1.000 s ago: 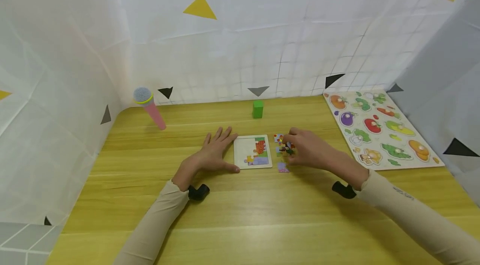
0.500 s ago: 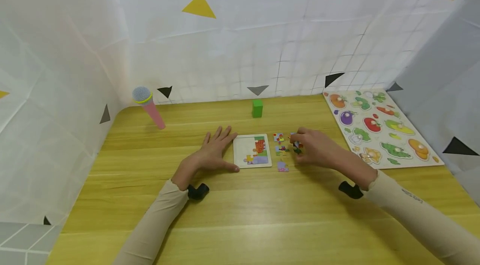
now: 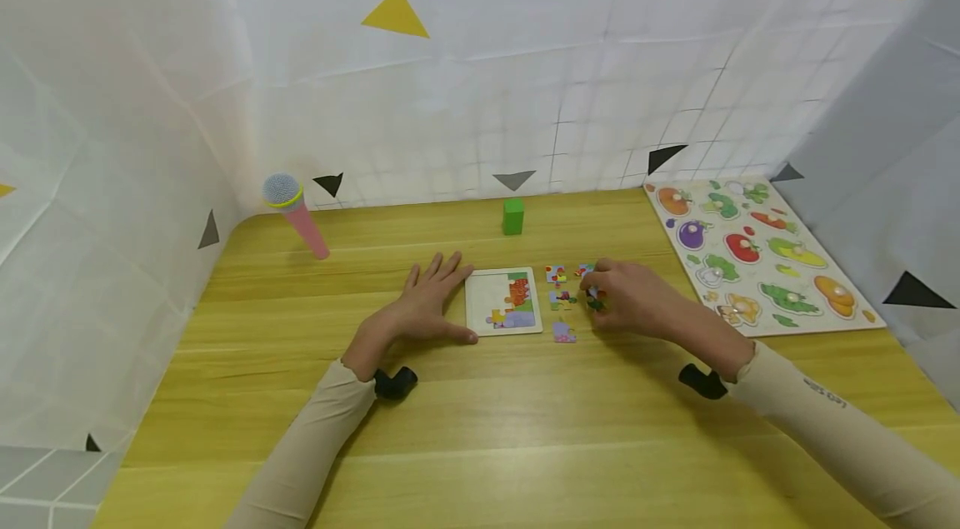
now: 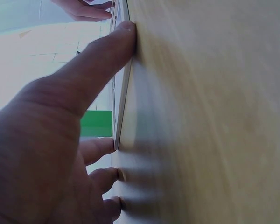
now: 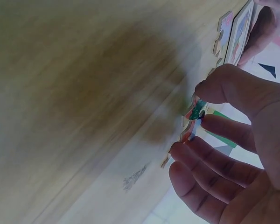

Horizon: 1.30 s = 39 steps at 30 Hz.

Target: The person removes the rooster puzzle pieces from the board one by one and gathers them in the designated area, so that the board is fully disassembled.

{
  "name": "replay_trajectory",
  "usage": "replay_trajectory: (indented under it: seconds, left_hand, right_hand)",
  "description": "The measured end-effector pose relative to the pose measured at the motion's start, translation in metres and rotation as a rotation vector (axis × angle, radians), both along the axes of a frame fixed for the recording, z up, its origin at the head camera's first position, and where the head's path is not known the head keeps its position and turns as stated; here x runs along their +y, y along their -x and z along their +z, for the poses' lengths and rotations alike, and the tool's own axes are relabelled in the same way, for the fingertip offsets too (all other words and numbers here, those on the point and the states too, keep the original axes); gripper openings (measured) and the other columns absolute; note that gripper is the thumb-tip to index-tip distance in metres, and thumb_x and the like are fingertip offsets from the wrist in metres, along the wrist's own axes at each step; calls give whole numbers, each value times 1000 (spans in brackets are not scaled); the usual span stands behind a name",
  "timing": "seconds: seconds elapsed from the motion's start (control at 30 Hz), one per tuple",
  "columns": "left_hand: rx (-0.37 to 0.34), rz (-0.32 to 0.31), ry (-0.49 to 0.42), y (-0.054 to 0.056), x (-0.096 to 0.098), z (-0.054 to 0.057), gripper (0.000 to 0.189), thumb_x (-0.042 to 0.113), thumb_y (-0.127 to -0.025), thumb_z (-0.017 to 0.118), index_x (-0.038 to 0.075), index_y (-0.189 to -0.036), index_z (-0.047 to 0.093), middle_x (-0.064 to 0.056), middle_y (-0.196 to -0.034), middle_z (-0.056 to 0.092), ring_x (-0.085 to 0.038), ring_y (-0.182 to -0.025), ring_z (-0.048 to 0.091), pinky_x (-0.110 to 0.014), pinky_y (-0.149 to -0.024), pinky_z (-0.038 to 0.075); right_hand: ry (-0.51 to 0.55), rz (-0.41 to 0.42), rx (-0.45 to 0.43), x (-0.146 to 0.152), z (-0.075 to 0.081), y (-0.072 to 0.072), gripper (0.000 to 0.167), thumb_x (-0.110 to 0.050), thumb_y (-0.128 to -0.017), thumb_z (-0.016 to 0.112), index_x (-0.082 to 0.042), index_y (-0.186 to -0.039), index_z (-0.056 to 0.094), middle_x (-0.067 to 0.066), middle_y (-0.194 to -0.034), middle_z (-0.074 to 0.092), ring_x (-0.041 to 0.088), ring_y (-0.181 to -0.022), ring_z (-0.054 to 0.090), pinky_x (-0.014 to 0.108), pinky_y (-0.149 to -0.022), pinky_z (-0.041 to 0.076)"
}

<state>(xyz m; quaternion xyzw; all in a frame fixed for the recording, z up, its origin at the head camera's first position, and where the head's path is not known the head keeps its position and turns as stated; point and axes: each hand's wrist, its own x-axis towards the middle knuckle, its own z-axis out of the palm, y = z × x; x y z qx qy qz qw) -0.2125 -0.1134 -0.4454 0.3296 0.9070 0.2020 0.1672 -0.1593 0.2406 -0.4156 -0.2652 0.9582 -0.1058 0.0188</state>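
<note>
My left hand (image 3: 422, 311) lies spread on the table, thumb and index finger touching the left side of a small square puzzle tray (image 3: 491, 291). In the left wrist view the thumb (image 4: 107, 56) presses at the tray's edge. A few joined pieces fill the tray's right and lower part. To the right of the tray, my right hand (image 3: 633, 296) pinches a green and red jigsaw piece (image 5: 196, 111) between thumb and index finger, close to the tabletop. Loose jigsaw pieces lie beside it: one at upper left (image 3: 555, 273), one in the middle (image 3: 561, 300), one below (image 3: 564, 332).
A green block (image 3: 513, 217) stands behind the tray. At the back left is a pink toy microphone (image 3: 296, 212). A vegetable peg puzzle board (image 3: 795, 321) lies to the right of my right hand. White sheeting (image 3: 480, 121) closes off the table's back and sides.
My right hand has shifted right with the jigsaw piece, away from the tray, uncovering loose pieces beside it. In the last half second it has barely moved. The left hand stays in place.
</note>
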Motion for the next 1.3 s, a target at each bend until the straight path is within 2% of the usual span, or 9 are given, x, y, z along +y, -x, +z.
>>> replay_trajectory:
  seconds: [0.4,0.7,1.07,1.3]
  left_hand:
    - [-6,5,-2,0,0,0,113,61,-76,79,17,-162,20,-9,-168,1,-32,-152,-8,-59,-116,-6]
    - [-7,4,-20,0,-1,-1,113,61,-75,80,16,-161,21,-9,-168,1,-33,-152,-8,-59,-116,-7]
    - [-10,4,-24,0,-1,-1,113,60,-76,80,17,-161,21,-9,-167,2,-33,-152,-8,-59,-116,-7]
    - [-7,0,-19,0,-1,-1,113,61,-76,80,17,-161,21,-10,-167,1,-34,-152,-7,-60,-116,-8]
  right_hand:
    - [-8,-3,12,-1,-2,2,35,-17,-71,84,-9,-104,74,4,-91,60,15,-69,51,36,-64,49]
    - [19,12,29,-4,3,1,42,-18,-73,86,-6,-111,74,8,-99,63,16,-74,53,36,-66,50]
    - [84,41,52,-29,10,1,41,-21,-76,87,-6,-112,73,10,-104,65,16,-76,57,36,-66,51]
    - [95,90,33,-49,12,5,37,-20,-78,83,-5,-111,73,7,-99,65,15,-76,58,34,-66,51]
